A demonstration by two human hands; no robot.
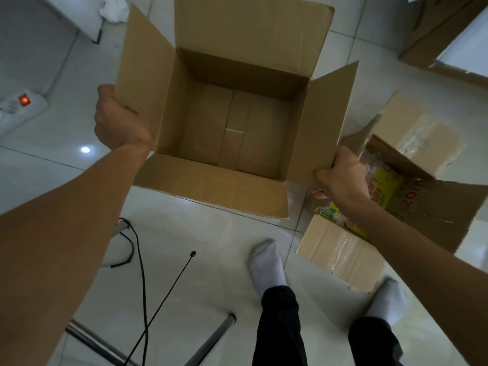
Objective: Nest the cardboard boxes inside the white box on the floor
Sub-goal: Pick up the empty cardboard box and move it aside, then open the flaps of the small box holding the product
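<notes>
I hold an open, empty brown cardboard box (pixel 232 128) above the tiled floor, all flaps spread outward. My left hand (pixel 118 120) grips the box's left flap near its lower edge. My right hand (pixel 340 175) is closed on the lower corner of the right flap. A second cardboard box (pixel 340 249) with taped flaps stands on the floor at the right, open, with colourful packets inside. At the top right, part of a box (pixel 464 56) with a white surface and brown sides shows, cut off by the frame edge.
A white power strip (pixel 21 107) with a lit red switch lies at the left. Black cables (pixel 140 260) and metal legs (pixel 211 339) cross the floor near my feet in white socks (pixel 269 265). A white cabinet (pixel 79 17) stands at the top left.
</notes>
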